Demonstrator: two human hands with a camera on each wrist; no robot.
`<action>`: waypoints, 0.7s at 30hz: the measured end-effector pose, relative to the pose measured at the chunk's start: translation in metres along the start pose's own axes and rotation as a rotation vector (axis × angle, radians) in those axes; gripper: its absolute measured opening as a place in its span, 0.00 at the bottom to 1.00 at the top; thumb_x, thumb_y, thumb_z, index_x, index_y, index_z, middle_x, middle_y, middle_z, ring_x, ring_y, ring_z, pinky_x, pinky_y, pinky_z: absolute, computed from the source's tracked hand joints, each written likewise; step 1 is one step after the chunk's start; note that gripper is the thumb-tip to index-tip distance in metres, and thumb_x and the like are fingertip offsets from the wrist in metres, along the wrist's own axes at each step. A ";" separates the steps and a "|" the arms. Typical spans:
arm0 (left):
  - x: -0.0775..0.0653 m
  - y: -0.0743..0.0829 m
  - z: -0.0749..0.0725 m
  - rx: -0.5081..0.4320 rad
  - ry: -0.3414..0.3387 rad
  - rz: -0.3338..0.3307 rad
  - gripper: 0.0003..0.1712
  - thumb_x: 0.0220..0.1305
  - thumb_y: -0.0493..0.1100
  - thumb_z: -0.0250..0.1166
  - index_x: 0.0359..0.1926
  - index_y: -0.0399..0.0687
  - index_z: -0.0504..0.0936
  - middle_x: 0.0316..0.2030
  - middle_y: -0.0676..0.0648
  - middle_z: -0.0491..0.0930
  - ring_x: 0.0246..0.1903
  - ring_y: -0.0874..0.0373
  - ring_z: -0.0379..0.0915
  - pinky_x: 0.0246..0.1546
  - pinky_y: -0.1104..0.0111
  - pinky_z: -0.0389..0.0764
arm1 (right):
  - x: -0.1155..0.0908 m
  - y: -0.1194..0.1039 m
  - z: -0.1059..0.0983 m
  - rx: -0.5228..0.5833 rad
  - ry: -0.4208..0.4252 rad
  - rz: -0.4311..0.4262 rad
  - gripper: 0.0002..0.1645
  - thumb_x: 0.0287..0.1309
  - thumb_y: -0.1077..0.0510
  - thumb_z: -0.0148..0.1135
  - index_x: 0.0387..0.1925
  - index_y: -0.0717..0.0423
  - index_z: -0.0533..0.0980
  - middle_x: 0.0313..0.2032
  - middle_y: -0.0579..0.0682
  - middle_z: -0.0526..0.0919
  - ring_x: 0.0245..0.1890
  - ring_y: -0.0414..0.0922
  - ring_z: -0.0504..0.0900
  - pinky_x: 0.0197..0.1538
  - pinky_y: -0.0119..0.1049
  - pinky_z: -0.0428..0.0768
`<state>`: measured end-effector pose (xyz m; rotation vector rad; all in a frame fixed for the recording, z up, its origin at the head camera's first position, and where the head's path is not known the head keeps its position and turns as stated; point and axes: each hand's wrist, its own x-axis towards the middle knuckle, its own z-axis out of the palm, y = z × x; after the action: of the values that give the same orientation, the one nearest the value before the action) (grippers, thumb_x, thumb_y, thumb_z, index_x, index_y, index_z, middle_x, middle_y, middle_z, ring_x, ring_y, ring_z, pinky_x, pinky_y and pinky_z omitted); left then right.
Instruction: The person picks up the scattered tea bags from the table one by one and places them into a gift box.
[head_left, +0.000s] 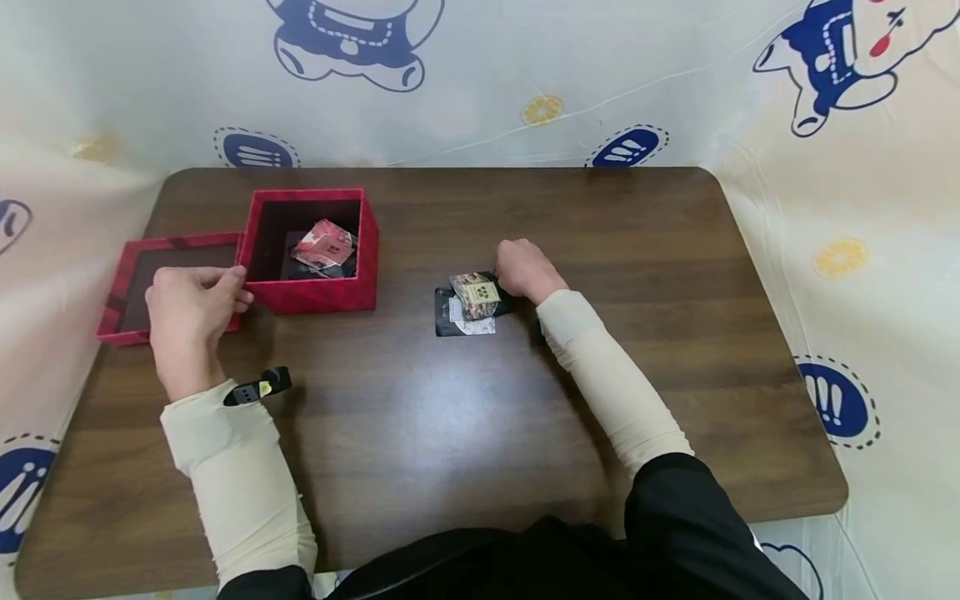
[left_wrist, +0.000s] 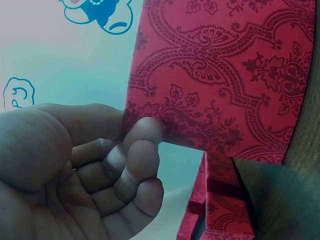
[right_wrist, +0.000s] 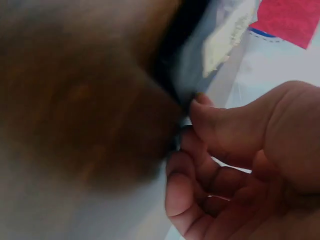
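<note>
My left hand (head_left: 187, 312) pinches the near left corner of an open red box (head_left: 322, 298), thumb and fingertips at its edge. Dark scrollwork covers the box's side (left_wrist: 215, 75) in the left wrist view. Inside the box lie a red packet (head_left: 325, 243) and some dark ones. Near the table's middle, my right hand (head_left: 527, 268) pinches the black edge of a small flat packet (head_left: 480, 293) with a cream label, blurred in the right wrist view. Under it, a black-and-white packet (head_left: 446, 318) rests on the table.
A shallow red lid (head_left: 123, 337) with a dark inside lies against the box's left side. The brown wooden table (head_left: 420, 467) has rounded corners. White cloth (head_left: 465, 67) with blue cartoon prints hangs behind it and along its sides.
</note>
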<state>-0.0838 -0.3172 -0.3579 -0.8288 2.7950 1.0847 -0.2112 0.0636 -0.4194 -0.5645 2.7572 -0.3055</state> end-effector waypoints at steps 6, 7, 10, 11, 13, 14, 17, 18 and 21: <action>-0.002 0.000 -0.004 0.004 0.006 0.022 0.36 0.57 0.68 0.51 0.52 0.45 0.79 0.28 0.50 0.83 0.39 0.52 0.69 0.30 0.63 0.69 | -0.002 -0.003 -0.006 0.141 -0.004 0.047 0.20 0.48 0.66 0.46 0.06 0.51 0.59 0.11 0.45 0.51 0.13 0.43 0.52 0.19 0.35 0.58; -0.002 0.000 -0.003 0.006 0.008 0.024 0.36 0.57 0.68 0.51 0.52 0.45 0.79 0.28 0.49 0.83 0.39 0.53 0.69 0.29 0.64 0.69 | -0.003 -0.002 -0.006 0.175 0.015 0.052 0.19 0.49 0.65 0.47 0.06 0.52 0.61 0.10 0.45 0.53 0.12 0.42 0.54 0.19 0.34 0.59; -0.001 -0.001 -0.003 0.012 0.014 0.023 0.36 0.57 0.68 0.51 0.52 0.45 0.79 0.28 0.49 0.83 0.38 0.52 0.71 0.30 0.64 0.69 | -0.004 0.001 -0.005 0.269 0.068 0.066 0.15 0.50 0.64 0.51 0.10 0.55 0.70 0.12 0.46 0.64 0.15 0.43 0.64 0.21 0.34 0.64; -0.001 -0.002 -0.003 0.011 0.011 0.022 0.36 0.56 0.68 0.51 0.52 0.46 0.79 0.28 0.50 0.83 0.37 0.51 0.72 0.30 0.64 0.70 | -0.005 0.002 -0.004 0.291 0.081 0.076 0.13 0.50 0.63 0.53 0.13 0.55 0.73 0.15 0.45 0.69 0.18 0.43 0.67 0.24 0.34 0.66; -0.001 -0.002 -0.002 0.006 0.005 0.019 0.36 0.56 0.68 0.52 0.52 0.46 0.79 0.28 0.50 0.83 0.37 0.52 0.73 0.30 0.64 0.70 | -0.005 0.004 -0.003 0.320 0.098 0.089 0.08 0.51 0.62 0.57 0.20 0.55 0.79 0.22 0.45 0.76 0.25 0.43 0.72 0.29 0.34 0.71; -0.001 -0.002 -0.002 0.005 0.003 0.015 0.36 0.56 0.68 0.52 0.52 0.46 0.79 0.28 0.50 0.83 0.37 0.51 0.73 0.30 0.64 0.70 | -0.005 0.005 -0.003 0.327 0.103 0.091 0.06 0.51 0.62 0.58 0.23 0.54 0.81 0.25 0.45 0.78 0.27 0.43 0.72 0.31 0.35 0.72; 0.000 -0.002 -0.002 0.001 -0.003 0.001 0.37 0.56 0.69 0.52 0.53 0.46 0.79 0.28 0.50 0.83 0.39 0.52 0.70 0.30 0.64 0.70 | -0.005 0.008 -0.005 0.335 0.133 0.080 0.06 0.49 0.61 0.60 0.28 0.52 0.83 0.30 0.45 0.81 0.32 0.44 0.74 0.37 0.37 0.74; 0.000 -0.002 -0.002 -0.002 -0.004 -0.001 0.37 0.56 0.68 0.52 0.53 0.46 0.79 0.28 0.50 0.83 0.40 0.53 0.70 0.30 0.64 0.71 | -0.004 0.008 -0.006 0.341 0.144 0.076 0.06 0.48 0.61 0.60 0.27 0.52 0.83 0.29 0.45 0.82 0.32 0.45 0.75 0.37 0.37 0.74; 0.000 -0.001 -0.002 0.006 -0.005 0.013 0.37 0.56 0.68 0.51 0.53 0.45 0.79 0.29 0.49 0.83 0.39 0.51 0.71 0.31 0.64 0.71 | -0.004 0.010 -0.015 0.421 0.132 0.088 0.06 0.48 0.62 0.59 0.26 0.52 0.82 0.26 0.46 0.82 0.30 0.45 0.76 0.35 0.37 0.74</action>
<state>-0.0825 -0.3190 -0.3567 -0.8082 2.8022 1.0773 -0.2160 0.0764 -0.4067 -0.3209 2.7095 -0.9021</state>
